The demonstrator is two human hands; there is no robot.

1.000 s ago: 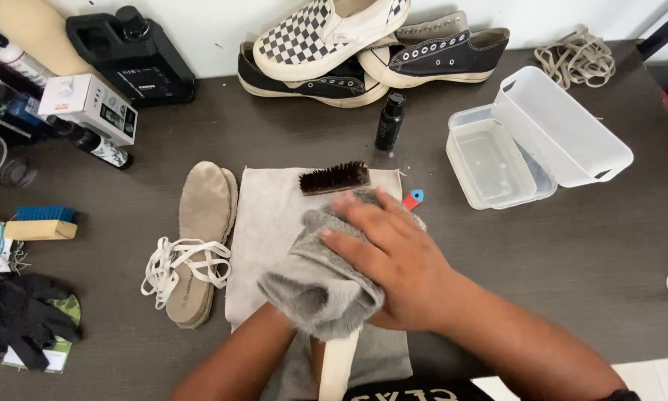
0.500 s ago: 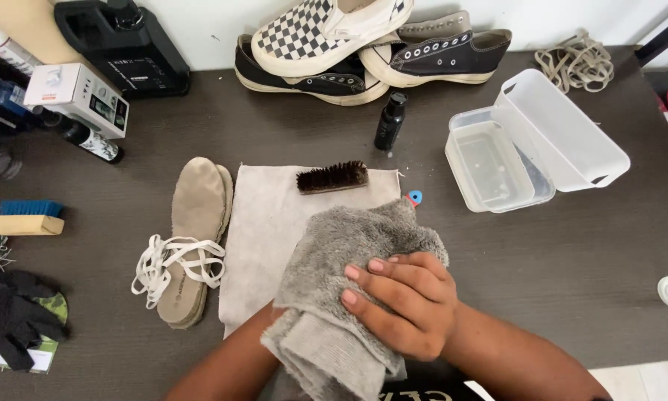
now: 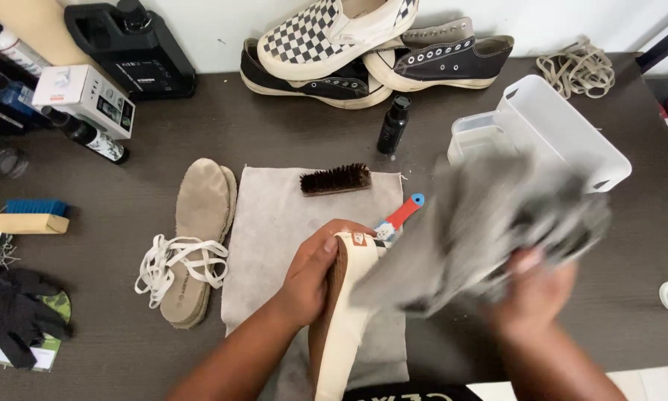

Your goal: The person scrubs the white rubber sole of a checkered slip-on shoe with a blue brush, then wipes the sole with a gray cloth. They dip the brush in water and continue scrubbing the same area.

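My left hand [image 3: 313,276] grips a cream-soled shoe [image 3: 343,319] on its side over the dark desk [image 3: 274,134]; my right hand [image 3: 530,293] clutches a blurred fluffy grey towel [image 3: 482,223].

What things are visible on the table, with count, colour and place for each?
shoe: one, cream sole, held at front centre
towel: one, grey, blurred, right of centre
cloth: one, light grey, flat at centre
brush: one, dark bristles, on the cloth
insoles: two, tan, left of cloth
laces: white, on insoles
sneakers: three, checkered and black, back
container: one, clear, right
left hand: grips the shoe
right hand: holds the towel
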